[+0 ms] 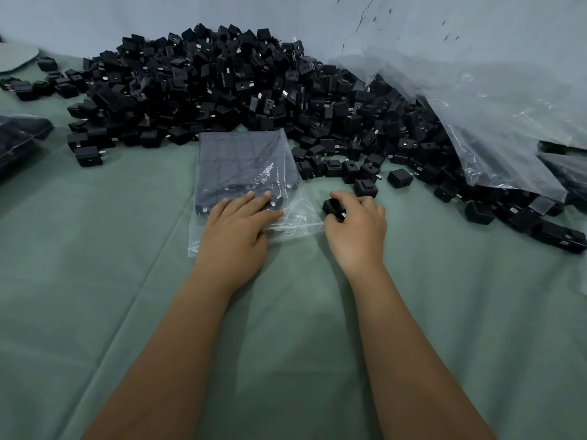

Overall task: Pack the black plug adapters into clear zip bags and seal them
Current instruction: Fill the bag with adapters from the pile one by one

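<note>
green cloth (95,281) covers the bench from edge to edge, creased in long folds that run toward the person. behind it stands a pale blue-grey wall (127,17) with a thin crack near its upper right.

across the back of the bench lies a large heap of black plug adapters (203,87), piled highest at the middle and thinning into loose single pieces toward the right and the near edge. a big sheet of clear plastic (476,115) drapes from the wall down over the right side of the heap. at the far left edge another plastic bag with dark contents (19,138) shows only in part.

in front of the heap, near the middle, lies a clear zip bag (244,173) flat on the cloth, already holding rows of adapters; its open mouth faces the person and its near end is slack and wrinkled.

the left hand (236,230) lies palm down on the near end of the bag, fingers straight and spread, pressing the plastic onto the adapters beneath.

the right hand (357,230) sits just beside the bag's right corner, fingers curled round a single adapter (333,208), whose metal prong shows near the thumb.
</note>
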A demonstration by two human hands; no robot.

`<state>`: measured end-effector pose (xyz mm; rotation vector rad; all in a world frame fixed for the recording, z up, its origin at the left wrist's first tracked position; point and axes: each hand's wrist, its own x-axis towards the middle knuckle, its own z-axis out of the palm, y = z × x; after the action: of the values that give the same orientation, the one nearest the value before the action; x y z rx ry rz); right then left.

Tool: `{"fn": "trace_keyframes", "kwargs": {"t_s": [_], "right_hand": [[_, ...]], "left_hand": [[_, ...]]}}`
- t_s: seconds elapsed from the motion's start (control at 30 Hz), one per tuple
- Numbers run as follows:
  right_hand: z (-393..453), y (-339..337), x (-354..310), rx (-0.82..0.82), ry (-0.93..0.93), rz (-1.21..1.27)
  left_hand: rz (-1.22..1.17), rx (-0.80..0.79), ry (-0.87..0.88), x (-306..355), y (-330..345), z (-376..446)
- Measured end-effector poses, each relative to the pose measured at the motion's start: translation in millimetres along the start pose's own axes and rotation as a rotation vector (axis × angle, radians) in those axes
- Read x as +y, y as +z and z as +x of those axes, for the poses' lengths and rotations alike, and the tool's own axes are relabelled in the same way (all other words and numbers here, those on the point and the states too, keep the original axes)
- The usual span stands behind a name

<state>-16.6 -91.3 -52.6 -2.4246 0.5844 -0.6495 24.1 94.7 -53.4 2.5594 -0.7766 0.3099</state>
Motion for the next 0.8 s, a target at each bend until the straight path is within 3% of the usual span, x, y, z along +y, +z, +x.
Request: {"fn": "trace_keyframes", "kwargs": {"t_s": [0.13,0.23,0.37,0.53,0.8], "right_hand": [[-0.4,-1.6,-3.5,0.040,0.066,0.068],[-5.2,-6.5,-13.1,0.101,0.068,0.260],[-23.8,-12.1,-35.4,0.092,-0.157,0.526],[-46.6,-6.6,-56.0,-0.013,-0.528,0.325],[-43.5,-8.5,-55.3,0.080,-0.518,-0.064]], "left_hand": [[0.011,0.004,0.002,1.3,-0.5,-0.1],[0.021,-0.002,0.003,2.0,-0.9,-0.4],[0.006,-0.008,-0.006,2.2,-2.0,-0.1],[-0.055,-0.009,0.006,4.4,-6.0,-2.5],[-0.055,0.012,-0.036,3.0,-2.1,0.5]]}}
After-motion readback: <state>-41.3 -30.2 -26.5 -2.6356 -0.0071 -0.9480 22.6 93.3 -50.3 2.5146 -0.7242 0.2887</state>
